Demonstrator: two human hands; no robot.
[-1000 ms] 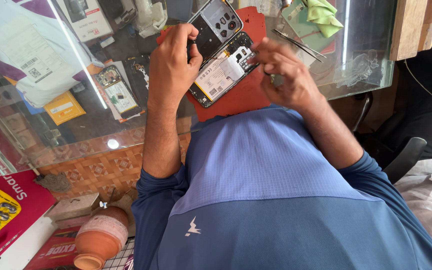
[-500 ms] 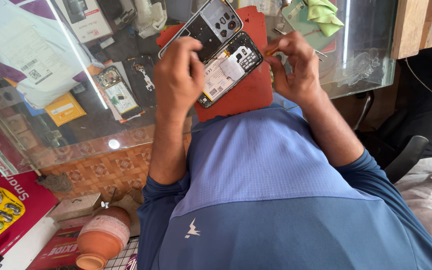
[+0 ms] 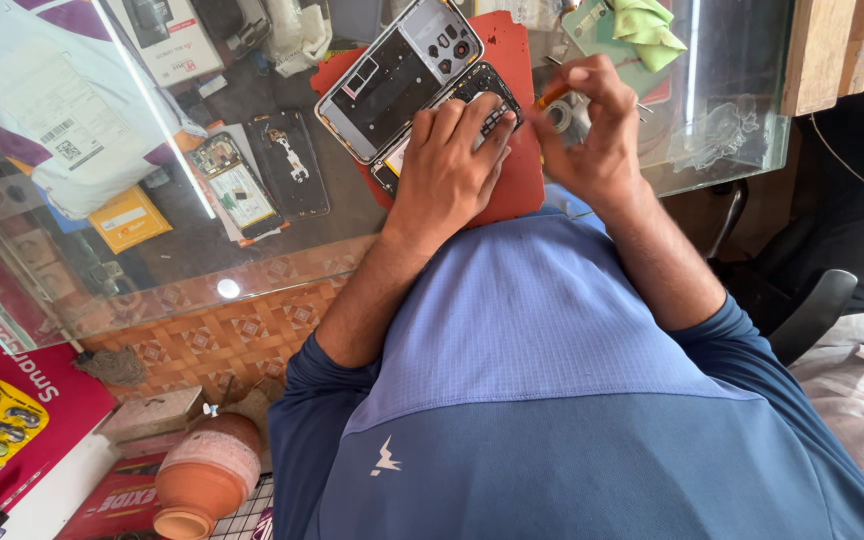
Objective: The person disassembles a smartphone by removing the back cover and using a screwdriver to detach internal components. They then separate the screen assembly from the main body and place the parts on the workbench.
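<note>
Red mat (image 3: 512, 190) carries the opened phone (image 3: 452, 105). Left hand (image 3: 447, 165) now lies flat over it, pressing it down rather than gripping its edge as before. Right hand (image 3: 592, 135) pinches an orange tool (image 3: 552, 97), brought in at the phone's corner.

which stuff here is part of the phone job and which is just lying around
In use: opened phone under left hand; orange tool in right hand; back cover; red mat.

Lying about: green cloth; second phone; clay pot; yellow box.
</note>
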